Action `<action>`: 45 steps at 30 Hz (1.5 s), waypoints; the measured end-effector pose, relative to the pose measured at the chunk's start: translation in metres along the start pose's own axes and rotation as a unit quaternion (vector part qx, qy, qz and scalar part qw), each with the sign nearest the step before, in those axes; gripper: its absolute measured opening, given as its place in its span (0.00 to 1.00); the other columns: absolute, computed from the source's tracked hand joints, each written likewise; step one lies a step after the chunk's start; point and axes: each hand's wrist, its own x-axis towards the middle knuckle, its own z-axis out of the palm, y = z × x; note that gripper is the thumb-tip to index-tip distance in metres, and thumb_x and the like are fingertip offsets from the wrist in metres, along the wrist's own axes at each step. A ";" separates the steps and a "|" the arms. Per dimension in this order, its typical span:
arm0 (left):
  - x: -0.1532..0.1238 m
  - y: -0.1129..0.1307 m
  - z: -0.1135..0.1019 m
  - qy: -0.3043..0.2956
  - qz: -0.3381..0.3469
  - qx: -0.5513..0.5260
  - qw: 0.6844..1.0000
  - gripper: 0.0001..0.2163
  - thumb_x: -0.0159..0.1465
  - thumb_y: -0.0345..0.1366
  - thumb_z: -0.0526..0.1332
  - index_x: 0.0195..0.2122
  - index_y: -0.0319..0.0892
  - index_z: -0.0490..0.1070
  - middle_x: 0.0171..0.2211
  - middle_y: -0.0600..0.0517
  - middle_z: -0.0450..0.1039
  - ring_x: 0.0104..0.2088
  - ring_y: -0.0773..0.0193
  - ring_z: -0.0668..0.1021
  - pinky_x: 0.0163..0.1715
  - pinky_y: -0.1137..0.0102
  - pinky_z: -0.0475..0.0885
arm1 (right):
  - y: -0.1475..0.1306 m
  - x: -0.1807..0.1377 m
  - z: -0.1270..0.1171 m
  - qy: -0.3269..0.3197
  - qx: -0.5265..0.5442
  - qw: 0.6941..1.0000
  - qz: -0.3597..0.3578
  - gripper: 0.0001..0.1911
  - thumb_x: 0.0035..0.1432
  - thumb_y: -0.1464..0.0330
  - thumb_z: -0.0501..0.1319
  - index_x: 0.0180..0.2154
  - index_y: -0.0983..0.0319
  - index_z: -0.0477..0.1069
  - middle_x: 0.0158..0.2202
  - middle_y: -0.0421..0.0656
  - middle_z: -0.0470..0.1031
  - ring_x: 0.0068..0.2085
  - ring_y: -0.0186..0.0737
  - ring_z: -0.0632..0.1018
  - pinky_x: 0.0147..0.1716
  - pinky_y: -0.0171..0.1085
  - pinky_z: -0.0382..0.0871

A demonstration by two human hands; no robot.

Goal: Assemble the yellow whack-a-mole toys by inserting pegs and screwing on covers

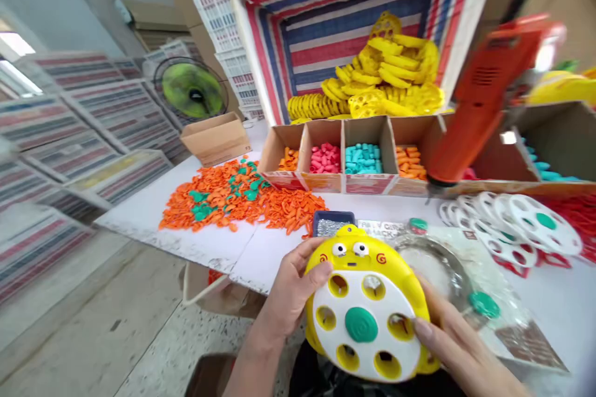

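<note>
Orange plastic pieces (291, 208) lie heaped left of centre, presumably loose for quick picking. Cardboard bins (323, 182) above the middle seem to keep colours apart. At lower centre, my left hand (289, 288) grasps the left edge of the yellow cartoon-faced toy (384, 316), thumb across its front; my right hand (447, 332) clasps the right edge — likely to keep it steady, face towards me. My fingers behind it are hidden, as is its back. Upper right, an orange power screwdriver (484, 105) hangs blurred — presumably for easy reach.
</note>
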 end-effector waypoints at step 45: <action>-0.051 -0.048 -0.124 0.297 -0.060 -0.117 0.946 0.22 0.55 0.40 0.73 0.49 0.40 0.73 0.43 0.43 0.81 0.34 0.58 0.83 0.35 0.68 0.78 | 0.018 0.270 0.135 -0.293 -0.640 0.688 -0.176 0.08 0.66 0.71 0.56 0.40 0.62 0.73 0.45 0.48 0.75 0.38 0.41 0.79 0.30 0.34 0.61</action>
